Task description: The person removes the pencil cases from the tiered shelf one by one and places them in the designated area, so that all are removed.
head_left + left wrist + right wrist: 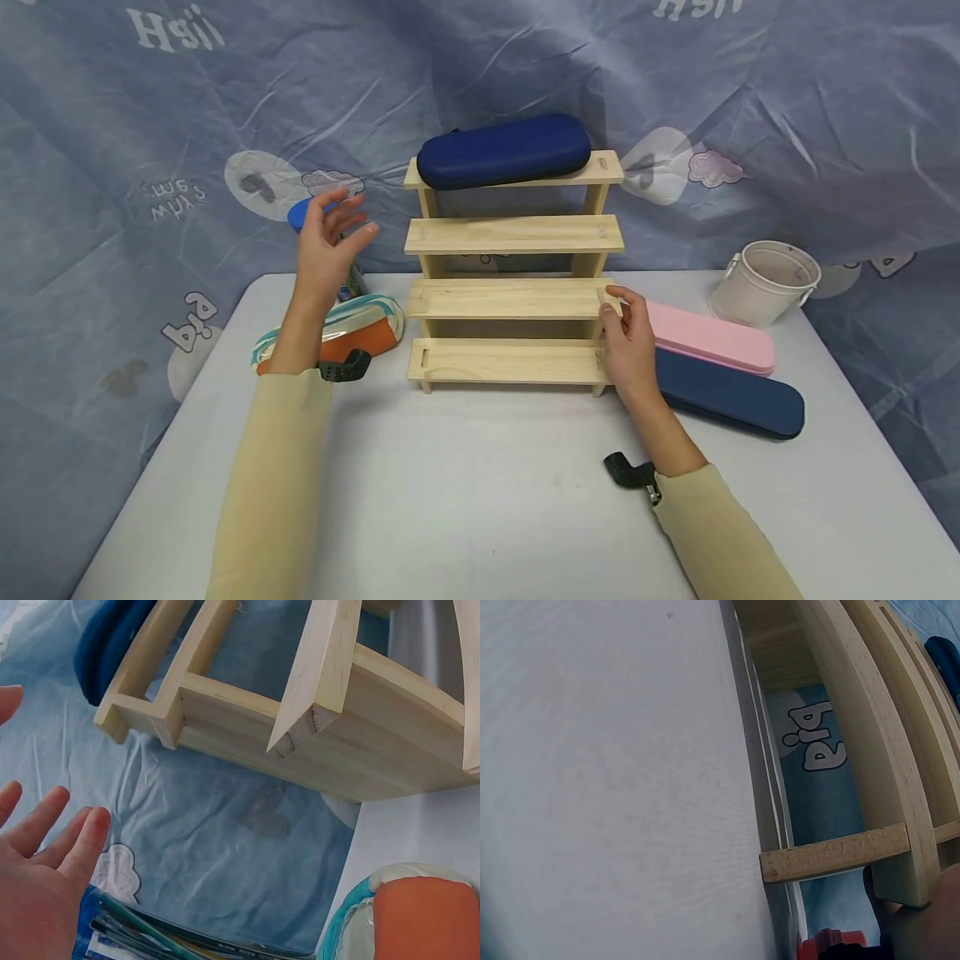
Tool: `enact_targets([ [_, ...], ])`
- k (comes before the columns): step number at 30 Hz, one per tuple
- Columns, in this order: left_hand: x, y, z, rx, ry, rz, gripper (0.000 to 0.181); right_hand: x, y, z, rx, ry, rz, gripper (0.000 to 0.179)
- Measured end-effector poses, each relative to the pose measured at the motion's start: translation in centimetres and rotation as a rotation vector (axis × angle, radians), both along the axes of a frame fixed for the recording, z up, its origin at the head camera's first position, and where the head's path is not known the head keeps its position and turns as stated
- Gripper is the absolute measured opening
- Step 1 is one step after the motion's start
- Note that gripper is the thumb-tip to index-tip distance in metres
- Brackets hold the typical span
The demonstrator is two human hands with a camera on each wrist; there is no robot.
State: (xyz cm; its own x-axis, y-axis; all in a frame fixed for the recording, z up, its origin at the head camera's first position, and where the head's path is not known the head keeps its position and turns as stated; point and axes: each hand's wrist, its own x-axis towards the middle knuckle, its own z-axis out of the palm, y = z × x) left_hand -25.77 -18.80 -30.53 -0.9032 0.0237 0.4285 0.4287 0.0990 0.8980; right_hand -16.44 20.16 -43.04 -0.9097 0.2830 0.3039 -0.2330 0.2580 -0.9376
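A four-tier wooden rack [513, 298] stands at the back middle of the table. Across its top tier lies a blue zip case [502, 154], slightly askew. My right hand [632, 346] grips the rack's right end around the second tier from the bottom; the right wrist view shows only part of that hand [934, 919] at the tier's end. To the left of the rack, my left hand [324, 250] is raised with fingers spread and nothing in it. Behind it is a blue-topped container [297, 215], mostly hidden, and below it a teal, white and orange pouch [367, 336].
Right of the rack lie a pink case [712, 337] and a navy case [731, 396], side by side. A white bucket [753, 292] stands behind them. A patterned blue-grey cloth [825, 150] hangs behind the white table [480, 500].
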Motion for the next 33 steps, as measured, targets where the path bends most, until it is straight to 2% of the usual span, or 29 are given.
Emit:
enact_targets([
  [5, -0.6, 0.5, 0.3, -0.024, -0.015, -0.011, 0.065, 0.0, 0.0, 0.0, 0.001, -0.004, -0.004, 0.036],
  [13, -1.3, 1.6, 1.1, -0.054, -0.027, -0.062, 0.073, 0.0, 0.0, 0.0, 0.007, -0.001, -0.001, 0.037],
  [17, -1.6, 2.1, 1.6, -0.124, -0.033, -0.045, 0.075, 0.0, -0.1, 0.1, 0.012, -0.002, 0.002, 0.038],
  [21, -1.1, 2.9, 2.8, -0.173, -0.042, -0.042, 0.078, 0.0, -0.1, 0.0, 0.011, -0.013, 0.001, 0.037],
  [26, -0.3, 4.1, 4.5, -0.157, -0.043, -0.093, 0.08, 0.0, 0.1, -0.1, 0.011, -0.028, 0.012, 0.038],
  [33, -0.3, 5.6, 5.8, -0.169, -0.069, -0.097, 0.082, -0.1, 0.2, -0.2, 0.019, -0.034, 0.001, 0.038],
])
